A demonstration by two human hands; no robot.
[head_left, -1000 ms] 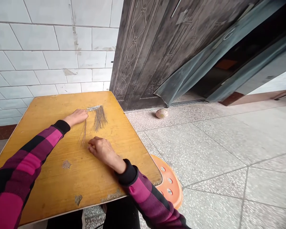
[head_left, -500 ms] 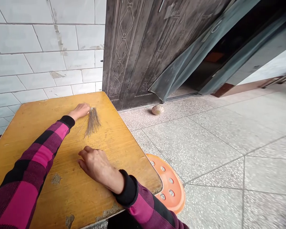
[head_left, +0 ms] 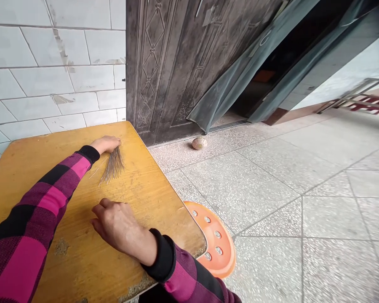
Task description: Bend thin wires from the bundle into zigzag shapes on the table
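— Right hand (head_left: pixel 121 229) has slid back from the straw bunch (head_left: pixel 113 167), hasn't it?

— Yes, on my feed it now lies well short of the bunch, near the front edge of the table (head_left: pixel 151 189), and the two tufts from before have become one, with a few loose stalks splaying to its left.

— What's around the table?

— Tiled wall (head_left: pixel 50 75) behind it and a dark metal door (head_left: pixel 164 63) at its far corner, with a grey-green curtain (head_left: pixel 227 88) hanging crooked in the doorway. Down on the terrazzo floor (head_left: pixel 265 189), a small round object (head_left: pixel 199 143) sits near the threshold (can't tell what it is from here), and an orange stool (head_left: pixel 216 240) tucks partly under the table's right side.

— And the hands?

— Left hand (head_left: pixel 105 145) reaches forward from a checked sleeve (head_left: pixel 28 223), fingers curled down on the top end of the bunch, pinning it to the table while the stalks fan out toward me. Right hand is empty, palm down, fingers loosely curled, resting on the wood.
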